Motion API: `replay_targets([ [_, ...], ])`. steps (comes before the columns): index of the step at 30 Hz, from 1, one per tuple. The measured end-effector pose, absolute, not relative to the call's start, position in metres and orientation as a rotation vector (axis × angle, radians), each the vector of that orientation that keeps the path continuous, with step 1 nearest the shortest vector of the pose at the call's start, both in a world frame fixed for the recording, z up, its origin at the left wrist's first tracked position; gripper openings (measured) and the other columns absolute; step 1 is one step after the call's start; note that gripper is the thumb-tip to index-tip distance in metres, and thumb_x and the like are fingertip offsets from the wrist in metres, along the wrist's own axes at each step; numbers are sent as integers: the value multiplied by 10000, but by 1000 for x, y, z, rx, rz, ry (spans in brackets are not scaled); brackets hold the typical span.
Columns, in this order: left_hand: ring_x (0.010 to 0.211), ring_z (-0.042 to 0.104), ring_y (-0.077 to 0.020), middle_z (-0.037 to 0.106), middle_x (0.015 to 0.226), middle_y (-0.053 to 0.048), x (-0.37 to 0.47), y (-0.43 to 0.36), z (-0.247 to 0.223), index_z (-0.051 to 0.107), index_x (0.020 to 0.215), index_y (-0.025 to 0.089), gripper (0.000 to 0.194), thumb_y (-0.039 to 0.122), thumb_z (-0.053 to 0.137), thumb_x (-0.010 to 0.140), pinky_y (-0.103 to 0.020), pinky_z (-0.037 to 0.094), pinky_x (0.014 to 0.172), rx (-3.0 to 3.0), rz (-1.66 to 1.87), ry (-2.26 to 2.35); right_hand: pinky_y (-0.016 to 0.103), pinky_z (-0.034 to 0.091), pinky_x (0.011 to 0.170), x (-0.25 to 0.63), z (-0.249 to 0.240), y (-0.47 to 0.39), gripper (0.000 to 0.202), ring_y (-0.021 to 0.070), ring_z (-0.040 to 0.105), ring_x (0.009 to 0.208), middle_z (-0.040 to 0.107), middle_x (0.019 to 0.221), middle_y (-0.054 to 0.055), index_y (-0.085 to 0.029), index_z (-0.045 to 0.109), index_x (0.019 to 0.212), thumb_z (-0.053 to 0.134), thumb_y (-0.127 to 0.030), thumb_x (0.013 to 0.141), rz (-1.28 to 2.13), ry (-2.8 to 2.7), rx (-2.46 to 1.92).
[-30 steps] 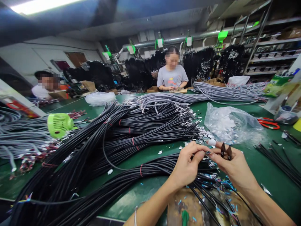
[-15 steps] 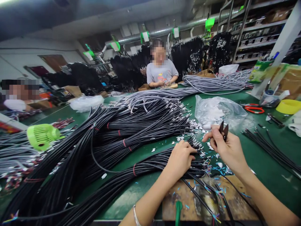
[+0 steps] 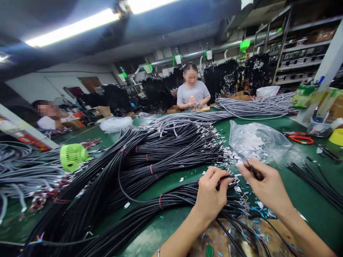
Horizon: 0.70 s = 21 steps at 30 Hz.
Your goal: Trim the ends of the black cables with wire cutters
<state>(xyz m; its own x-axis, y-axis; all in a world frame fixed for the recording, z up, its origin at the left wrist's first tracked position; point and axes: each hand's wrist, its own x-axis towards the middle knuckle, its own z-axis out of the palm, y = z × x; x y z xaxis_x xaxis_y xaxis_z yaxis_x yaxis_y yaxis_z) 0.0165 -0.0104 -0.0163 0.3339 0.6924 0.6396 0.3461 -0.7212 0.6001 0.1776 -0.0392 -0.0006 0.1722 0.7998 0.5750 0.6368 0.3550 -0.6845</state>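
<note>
My left hand (image 3: 213, 191) is closed on a black cable near its stripped end, above the front bundle of black cables (image 3: 160, 201). To its right, my right hand (image 3: 266, 182) is closed around small dark cutters (image 3: 254, 171), its fingertips near white scraps at the cable ends. The cutters are partly hidden by the fingers. Colored wire ends (image 3: 243, 205) and blue bits lie below and between the hands. A worn wooden board (image 3: 278, 232) sits under them with several cables across it.
Larger black cable bundles (image 3: 107, 185) fill the left. A green fan (image 3: 72, 157), a plastic bag of white scraps (image 3: 257, 139), red-handled scissors (image 3: 301, 138) and loose black cables (image 3: 316, 182) lie around. A person (image 3: 193, 92) sits across the table.
The view has tilted up and shifted left. My left hand has lifted slightly from the bundle and pinched a cable. My right hand's cutters have turned, their blades now less visible.
</note>
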Motion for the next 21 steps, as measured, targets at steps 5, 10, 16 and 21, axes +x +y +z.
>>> replay_targets([
  [5,666,554,-145,617,738,-53,10,-14,-8,663,823,131,147,99,526,863,-245,423,613,2214,1335,910,218,356,446,170,6,-45,281,104,428,500,480,563,-26,-192,549,640,523,-347,873,303,-1562,-1243],
  [10,642,575,-152,637,699,-55,7,-17,-5,670,810,127,146,123,533,860,-249,432,607,2200,1304,926,222,385,445,169,8,-47,187,110,467,499,534,591,-11,-188,615,677,582,-292,829,248,-1582,-1193],
  [16,582,565,-135,645,758,-43,3,-21,-8,529,1266,182,395,105,485,881,-244,431,550,2391,1277,889,212,367,389,165,2,-48,128,93,442,436,536,561,-21,-176,633,699,617,-265,790,267,-1531,-1212],
  [21,589,561,-146,638,718,-64,5,-21,-8,671,978,127,198,113,509,864,-256,418,548,2418,1348,965,206,381,418,160,1,-49,141,91,446,456,510,549,-29,-176,617,690,588,-242,812,234,-1568,-1223],
])
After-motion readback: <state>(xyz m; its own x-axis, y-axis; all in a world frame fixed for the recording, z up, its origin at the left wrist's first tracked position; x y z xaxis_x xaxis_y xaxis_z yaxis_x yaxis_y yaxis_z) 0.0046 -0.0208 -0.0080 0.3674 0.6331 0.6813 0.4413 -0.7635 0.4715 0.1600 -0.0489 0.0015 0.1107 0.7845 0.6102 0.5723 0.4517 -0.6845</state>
